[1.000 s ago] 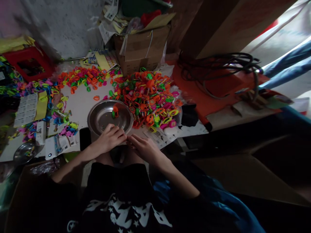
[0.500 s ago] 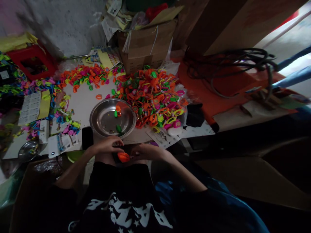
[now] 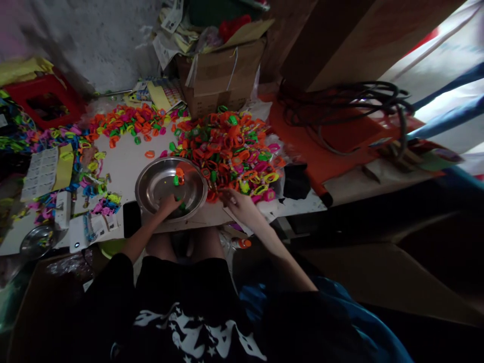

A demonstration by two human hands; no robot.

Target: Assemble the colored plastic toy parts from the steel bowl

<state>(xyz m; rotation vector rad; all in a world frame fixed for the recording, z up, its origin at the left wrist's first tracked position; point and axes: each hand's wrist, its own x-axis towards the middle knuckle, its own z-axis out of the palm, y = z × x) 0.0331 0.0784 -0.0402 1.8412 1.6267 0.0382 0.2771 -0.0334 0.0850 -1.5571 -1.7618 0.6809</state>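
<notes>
My left hand (image 3: 169,205) reaches over the near rim of a steel bowl (image 3: 141,194), its fingers closed at a small green plastic piece (image 3: 182,206). Farther back in the bowl lie an orange plastic piece (image 3: 180,175) and another green piece (image 3: 176,180). My right hand (image 3: 238,204) is at the front edge of a big heap of bright plastic toy watches (image 3: 234,146), right of the bowl. Its fingers are apart, close to the nearest orange toys, and no held thing can be made out.
Loose coloured pieces (image 3: 132,121) spread along the back of the white table. A cardboard box (image 3: 227,70) stands behind the heap. Left of the bowl are a black phone (image 3: 132,219), a sticker sheet (image 3: 41,171) and a small metal bowl (image 3: 37,242). Black cables (image 3: 348,101) lie coiled at right.
Both hands have left my lap, where they held an orange toy watch. My left hand has moved forward into the bowl, my right forward to the heap. The orange toy is no longer between them.
</notes>
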